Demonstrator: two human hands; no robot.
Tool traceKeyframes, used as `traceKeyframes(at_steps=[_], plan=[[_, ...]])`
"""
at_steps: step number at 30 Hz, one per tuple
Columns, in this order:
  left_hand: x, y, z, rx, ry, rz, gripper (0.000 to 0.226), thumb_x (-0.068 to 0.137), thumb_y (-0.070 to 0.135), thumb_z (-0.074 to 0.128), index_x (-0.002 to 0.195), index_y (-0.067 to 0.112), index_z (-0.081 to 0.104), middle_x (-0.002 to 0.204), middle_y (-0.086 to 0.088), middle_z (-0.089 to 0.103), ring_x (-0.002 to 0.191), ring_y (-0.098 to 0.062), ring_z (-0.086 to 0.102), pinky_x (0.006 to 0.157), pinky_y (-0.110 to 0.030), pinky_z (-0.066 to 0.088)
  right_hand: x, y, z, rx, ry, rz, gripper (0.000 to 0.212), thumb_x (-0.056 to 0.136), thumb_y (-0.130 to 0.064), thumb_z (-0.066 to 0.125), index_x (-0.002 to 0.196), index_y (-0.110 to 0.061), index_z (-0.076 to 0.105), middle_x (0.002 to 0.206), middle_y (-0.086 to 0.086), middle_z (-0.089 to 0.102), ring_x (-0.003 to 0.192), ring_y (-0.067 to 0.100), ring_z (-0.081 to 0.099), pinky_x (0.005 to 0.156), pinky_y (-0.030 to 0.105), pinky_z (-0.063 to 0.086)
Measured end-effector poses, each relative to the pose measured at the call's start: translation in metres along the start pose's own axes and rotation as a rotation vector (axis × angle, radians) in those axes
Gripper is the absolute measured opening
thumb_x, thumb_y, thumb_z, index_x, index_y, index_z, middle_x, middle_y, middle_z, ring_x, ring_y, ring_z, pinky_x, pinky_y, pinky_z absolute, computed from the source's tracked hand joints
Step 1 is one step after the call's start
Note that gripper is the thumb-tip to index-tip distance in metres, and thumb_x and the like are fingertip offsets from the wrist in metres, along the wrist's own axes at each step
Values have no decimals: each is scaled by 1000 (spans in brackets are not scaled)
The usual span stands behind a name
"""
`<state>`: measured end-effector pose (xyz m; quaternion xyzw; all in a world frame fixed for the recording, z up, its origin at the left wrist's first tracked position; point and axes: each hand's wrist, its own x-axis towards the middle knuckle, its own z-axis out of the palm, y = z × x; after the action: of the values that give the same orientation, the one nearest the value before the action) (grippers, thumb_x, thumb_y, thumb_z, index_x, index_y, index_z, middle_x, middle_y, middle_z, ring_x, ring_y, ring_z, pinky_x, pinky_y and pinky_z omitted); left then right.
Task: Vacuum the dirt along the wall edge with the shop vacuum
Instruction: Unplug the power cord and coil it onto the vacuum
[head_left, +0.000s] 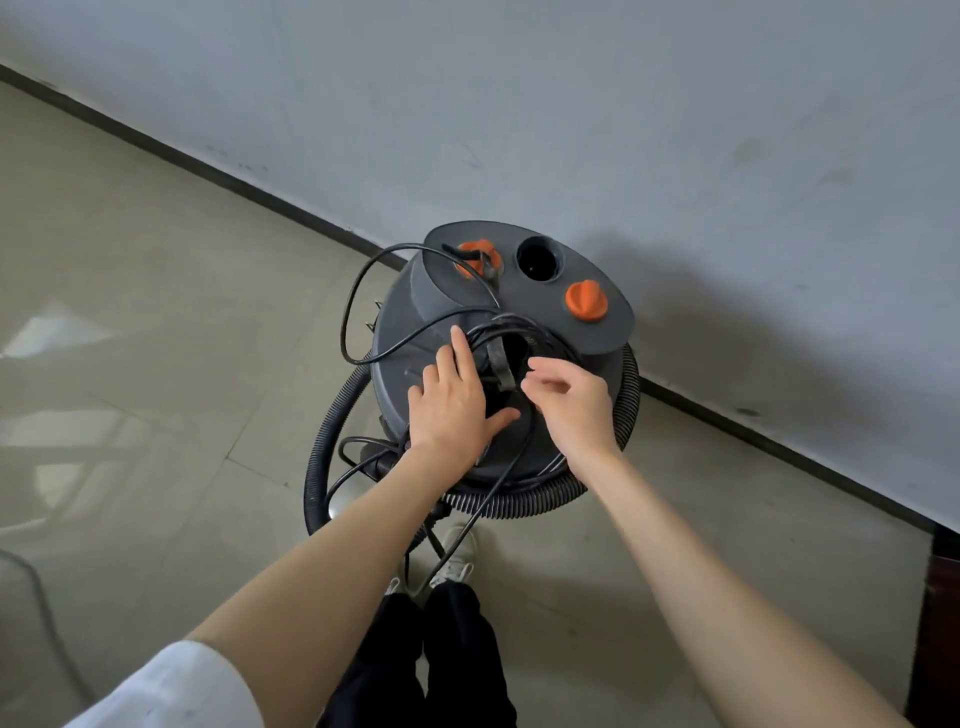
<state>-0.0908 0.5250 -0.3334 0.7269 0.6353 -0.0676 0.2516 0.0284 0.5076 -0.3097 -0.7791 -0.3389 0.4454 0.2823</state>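
Black cord (415, 332) looped loose over grey vacuum (415, 306) by wall (571, 130), left hand (454, 408) flat and spread on top, right hand (571, 405) half-curled, grip unclear, hose (332, 431) coiled around — liable to snag if yanked.

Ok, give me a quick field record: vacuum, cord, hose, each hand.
vacuum: shop vacuum upright on floor beside wall
cord: black power cord looped loose over the lid
hose: ribbed hose coiled around the base
left hand: left hand flat on lid, fingers straight, touching cord
right hand: right hand fingers curled at cord; grip unclear
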Motion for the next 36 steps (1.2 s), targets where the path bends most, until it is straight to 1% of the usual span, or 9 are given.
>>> traceKeyframes(at_steps=[4,8,10,12,16,22,29,32,36], plan=[[6,2,4,-45,-14,-11,107,84,53,58,148,2,-10,142,-14,31,126,-31,40,97,-43,41,0,8,2,-70,65,-48,16,87,-9,66,102,-8,72,90,-4,66,82,4,57,75,6,41],[9,-1,6,-111,-40,17,101,85,49,59,149,2,-5,139,-16,34,126,-32,40,97,-41,43,-9,19,5,-149,194,-108,14,88,-8,64,100,-5,71,95,5,70,80,7,56,71,4,35],[10,-1,5,-182,-56,15,96,85,45,61,148,3,1,138,-15,34,126,-32,41,94,-41,44,-14,17,4,-137,285,-240,16,86,-6,66,102,-5,67,94,7,65,77,9,57,74,9,43],[10,-1,5,-239,-61,9,91,86,41,62,147,4,6,137,-15,36,123,-32,44,88,-40,45,-12,21,0,-292,350,-396,30,83,-9,70,112,-6,63,98,7,57,85,18,56,79,29,49],[9,-1,4,-320,-85,17,81,86,37,63,143,6,14,134,-15,41,113,-36,52,79,-41,45,2,35,-8,-719,268,-505,69,72,-22,82,133,-10,53,116,16,54,99,35,54,78,46,48],[6,0,2,-329,-89,34,78,86,36,62,142,6,17,136,-15,41,108,-36,55,78,-41,45,19,42,-20,-909,212,-589,89,65,-28,87,141,-10,45,131,21,51,112,41,53,86,49,49],[4,-8,2,-375,-43,25,69,83,32,66,133,3,28,127,-14,41,115,-30,47,87,-42,47,33,32,-13,-916,-37,-491,98,84,-40,68,154,-17,4,160,10,14,148,31,8,114,56,23],[3,-22,-1,-322,-31,32,61,83,32,65,125,2,33,121,-14,42,115,-29,45,87,-38,47,23,32,1,-1002,30,-481,95,84,-48,66,154,-17,10,159,7,20,146,33,16,113,60,12],[-4,-50,-8,-215,-2,65,59,84,34,64,124,2,35,119,-13,43,113,-28,45,87,-36,46,12,34,24,-1077,154,-600,94,71,-54,74,144,-10,35,144,10,48,123,39,46,108,60,26]])
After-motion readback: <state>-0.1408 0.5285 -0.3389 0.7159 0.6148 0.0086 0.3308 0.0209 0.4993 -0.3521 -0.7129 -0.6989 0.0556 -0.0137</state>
